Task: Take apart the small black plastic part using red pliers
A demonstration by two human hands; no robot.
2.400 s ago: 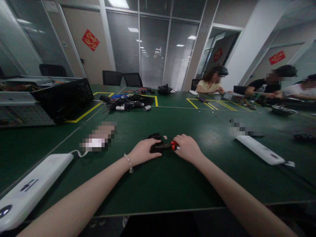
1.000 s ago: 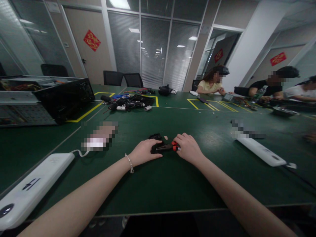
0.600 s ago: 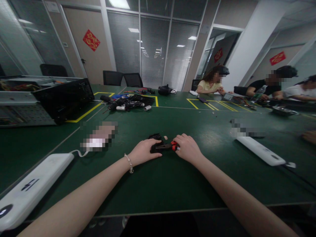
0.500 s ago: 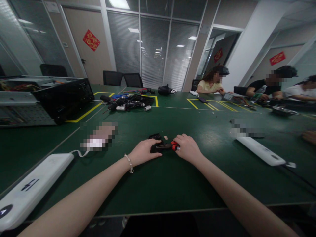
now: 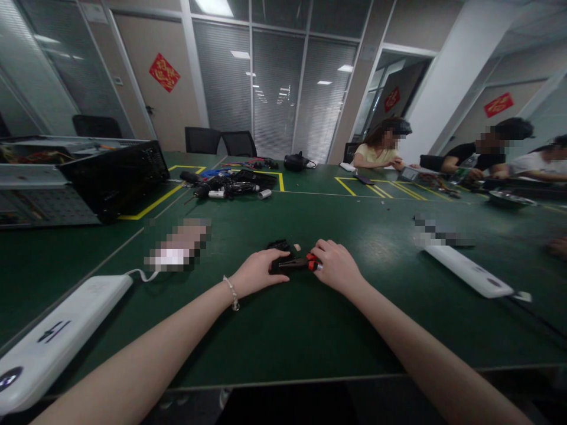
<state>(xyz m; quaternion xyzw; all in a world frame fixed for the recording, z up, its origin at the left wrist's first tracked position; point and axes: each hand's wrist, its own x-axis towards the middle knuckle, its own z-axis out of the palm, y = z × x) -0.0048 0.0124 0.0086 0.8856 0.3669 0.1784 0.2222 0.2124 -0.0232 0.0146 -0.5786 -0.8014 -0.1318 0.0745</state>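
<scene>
My left hand (image 5: 256, 273) lies curled over a small black part (image 5: 280, 265) on the green table (image 5: 283, 330), pressing it down. My right hand (image 5: 337, 265) is closed round a tool with a red and black handle (image 5: 312, 264); its dark shaft points left into the black part. Another small black piece (image 5: 279, 244) and a tiny pale bit (image 5: 297, 247) lie just beyond my hands. A bead bracelet sits on my left wrist.
A white power bank (image 5: 53, 336) with a cable lies near left, another white device (image 5: 469, 270) to the right. A black computer case (image 5: 88, 177) stands far left, and a tool pile (image 5: 228, 184) farther back. Three people sit at the far right.
Both hands stay on the black part and the tool; only slight shifts of the tool shaft and of the view.
</scene>
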